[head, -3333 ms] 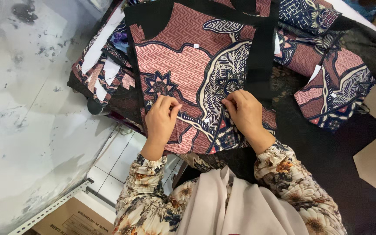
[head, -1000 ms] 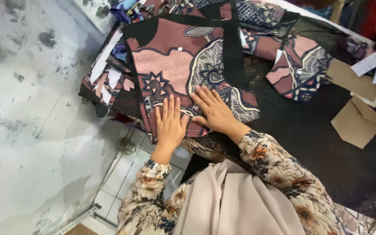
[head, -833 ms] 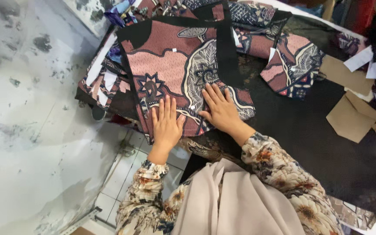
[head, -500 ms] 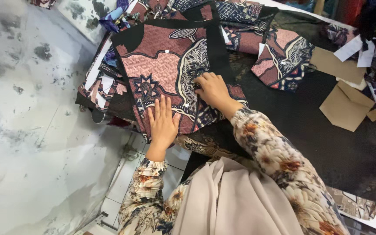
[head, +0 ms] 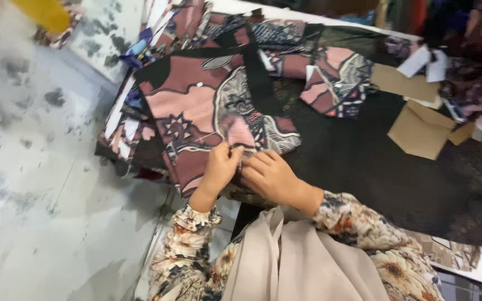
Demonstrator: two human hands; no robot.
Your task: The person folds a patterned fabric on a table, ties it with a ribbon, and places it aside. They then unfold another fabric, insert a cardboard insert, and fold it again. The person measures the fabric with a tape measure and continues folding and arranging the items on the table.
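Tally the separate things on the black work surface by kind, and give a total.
Large batik fabric panel under both hands: 1
Smaller batik fabric piece further right: 1
Brown card pieces: 2 clearly seen
White paper slips: 2, blurred
Total: 6

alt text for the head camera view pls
Seen from above, a person's left hand and right hand pinch the near edge of a pink and navy patterned fabric piece on a black-covered table; brown paper pieces lie to the right.

Sewing workshop, cut batik fabric pieces [head: 207, 106], card patterns [head: 419, 131]
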